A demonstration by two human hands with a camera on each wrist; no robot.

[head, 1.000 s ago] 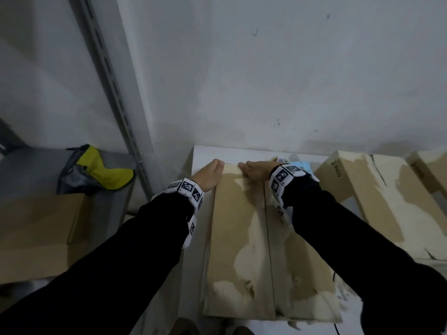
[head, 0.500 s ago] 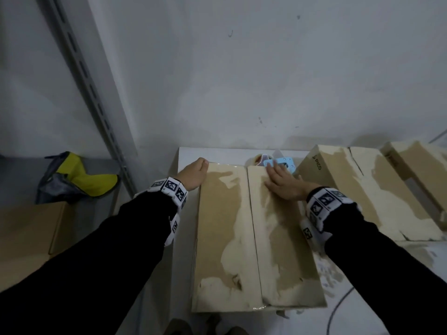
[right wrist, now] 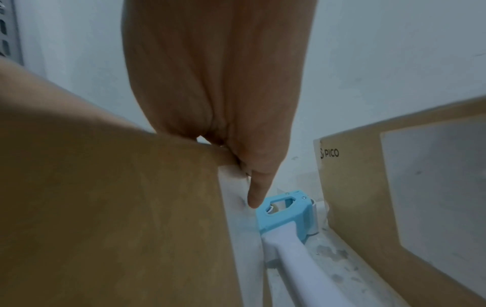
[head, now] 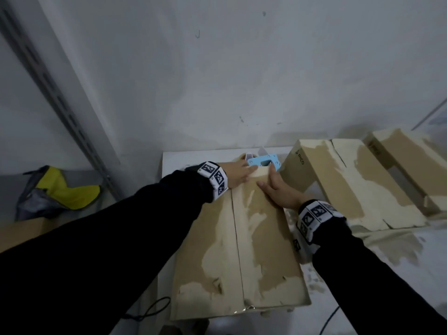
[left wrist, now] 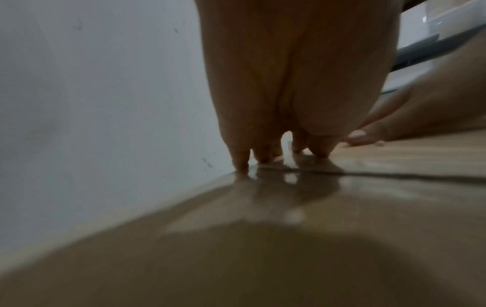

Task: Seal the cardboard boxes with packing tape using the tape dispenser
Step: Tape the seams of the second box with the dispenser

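Note:
A worn cardboard box (head: pixel 242 250) lies lengthwise on the white table (head: pixel 174 160), both flaps down with the seam along its middle. My left hand (head: pixel 238 174) presses straight fingers (left wrist: pixel 263 153) on the far edge by the seam. My right hand (head: pixel 273 184) lies flat on the right flap near the far corner. One of its fingers (right wrist: pixel 253 197) reaches past the box edge (right wrist: pixel 118 207) toward the tape dispenser. The dispenser (head: pixel 264 162) has a blue head (right wrist: pixel 284 214) and a white handle (right wrist: pixel 302 270). It lies on the table behind the box, and neither hand holds it.
A second box (head: pixel 350 180) marked PICO (right wrist: pixel 394 187) stands right of the dispenser, with a third box (head: pixel 411 160) beyond it. The wall is close behind. At left are a metal shelf upright (head: pixel 60 93), a yellow-grey bag (head: pixel 60 189) and a cable (head: pixel 150 310).
My left hand has moved from the box's far left corner to the far edge near the seam. My right hand has slid along the right flap toward the far right corner.

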